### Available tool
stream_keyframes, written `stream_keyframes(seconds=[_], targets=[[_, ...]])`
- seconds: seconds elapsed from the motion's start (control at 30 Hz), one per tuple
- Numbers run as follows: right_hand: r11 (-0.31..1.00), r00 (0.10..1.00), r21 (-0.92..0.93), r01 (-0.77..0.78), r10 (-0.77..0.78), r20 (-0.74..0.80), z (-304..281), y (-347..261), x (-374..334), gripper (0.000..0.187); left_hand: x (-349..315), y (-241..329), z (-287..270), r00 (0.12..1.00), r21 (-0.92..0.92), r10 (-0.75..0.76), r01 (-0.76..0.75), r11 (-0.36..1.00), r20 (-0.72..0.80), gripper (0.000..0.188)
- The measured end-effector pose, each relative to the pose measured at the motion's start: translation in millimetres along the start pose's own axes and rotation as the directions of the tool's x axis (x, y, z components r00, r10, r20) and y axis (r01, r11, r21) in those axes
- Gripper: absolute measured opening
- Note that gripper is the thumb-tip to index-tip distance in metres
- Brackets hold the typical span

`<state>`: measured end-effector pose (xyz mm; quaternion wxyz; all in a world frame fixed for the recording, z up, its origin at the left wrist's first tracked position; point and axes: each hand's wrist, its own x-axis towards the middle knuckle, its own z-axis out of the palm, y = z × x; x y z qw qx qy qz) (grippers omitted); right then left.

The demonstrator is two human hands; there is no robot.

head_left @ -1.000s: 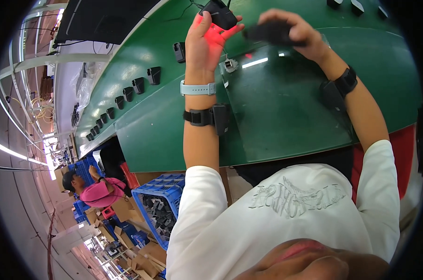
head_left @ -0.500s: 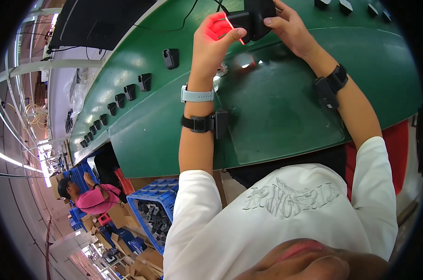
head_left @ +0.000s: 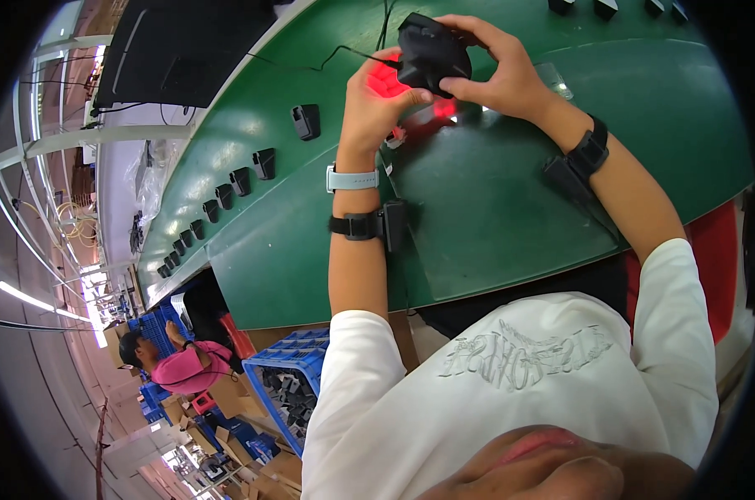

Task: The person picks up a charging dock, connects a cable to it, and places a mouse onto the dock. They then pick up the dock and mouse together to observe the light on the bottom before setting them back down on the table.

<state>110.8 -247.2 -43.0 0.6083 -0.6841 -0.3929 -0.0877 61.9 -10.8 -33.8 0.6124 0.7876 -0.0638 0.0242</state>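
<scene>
Both hands hold up a black plastic device (head_left: pixel 431 54) over the far part of the green table. My left hand (head_left: pixel 371 100) closes round its left side, thumb along the lower edge; red light glows on the palm and fingers. My right hand (head_left: pixel 510 79) grips the right side, with the thumb in front and the fingers over the top. A thin black cable (head_left: pixel 344 50) runs up to the device near my left fingers. Where the device's parts join is hidden by its dark shape and my hands.
Several black plastic parts (head_left: pixel 306 122) stand in a curved row along the green table (head_left: pixel 269 250); more lie at the far right. A large black panel (head_left: pixel 177 58) is at the upper left. A blue crate (head_left: pixel 265 392) of black pieces sits below, near a person in pink (head_left: pixel 190 367).
The black device has been turned and brought a little nearer and left, so its broad dark face shows. My right hand has moved left with it; the red glow stays on my left hand.
</scene>
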Motion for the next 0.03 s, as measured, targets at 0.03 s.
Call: stream_keyframes(seconds=[0.03], targets=[[0.973, 0.993, -0.204, 0.112, -0.105, 0.044, -6.0, -3.1, -0.3, 0.079, -3.2, 3.6, 0.5, 0.998, 0.020, -0.049, 0.048, 0.999, 0.029, 0.083]])
